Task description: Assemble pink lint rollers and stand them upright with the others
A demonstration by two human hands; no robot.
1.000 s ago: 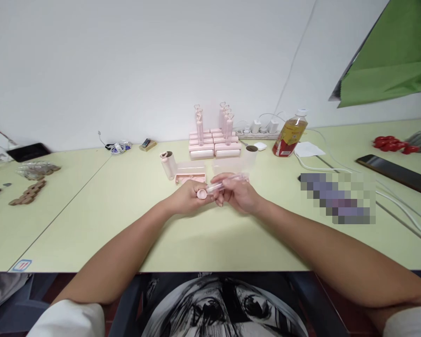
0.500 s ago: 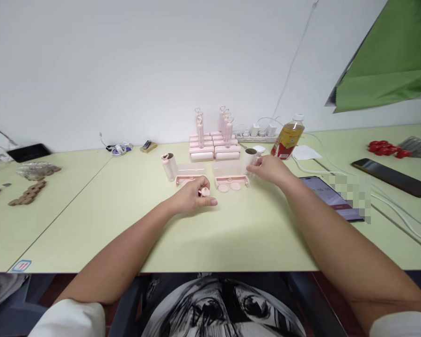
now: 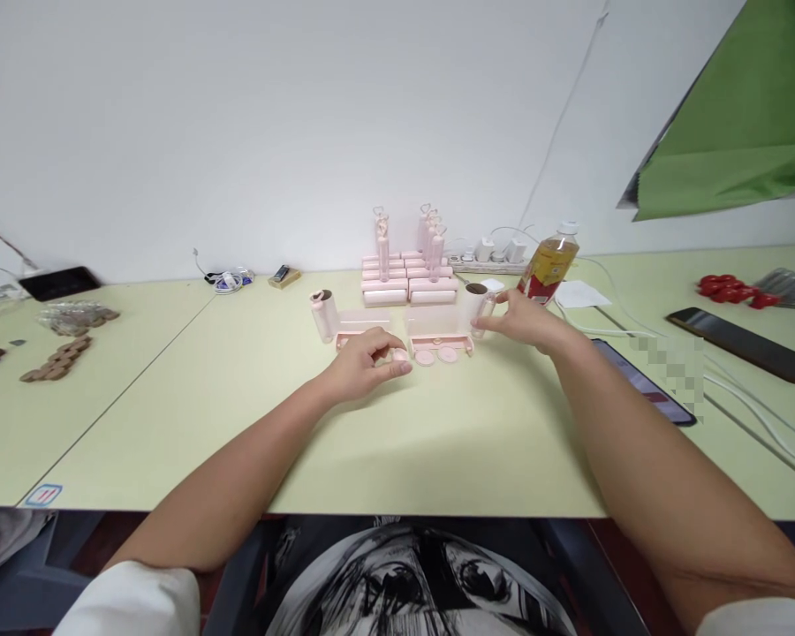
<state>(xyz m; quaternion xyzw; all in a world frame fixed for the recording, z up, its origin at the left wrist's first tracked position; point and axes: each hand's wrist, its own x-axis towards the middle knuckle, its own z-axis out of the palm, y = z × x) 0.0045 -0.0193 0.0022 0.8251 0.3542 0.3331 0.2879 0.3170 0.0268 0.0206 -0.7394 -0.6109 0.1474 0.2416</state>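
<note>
My left hand pinches a small round pink piece between thumb and fingers, low over the table. My right hand has its thumb and fingers round a slim clear-pink tube, beside an upright roll with a dark opening. Between the hands lies an open pink case with a clear cover, and two pink discs are in front of it. A second open case is partly hidden behind my left hand. Another roll and tube stand to its left.
Stacked pink cases with upright tubes stand near the wall. Right of them are a drink bottle, white cables and a phone. Brown pieces and a plastic bag lie at left.
My left hand has moved slightly right with the pink piece, now nearer the discs. My right fingers are now round the slim tube, a little right of the roll. The view has shifted slightly.
</note>
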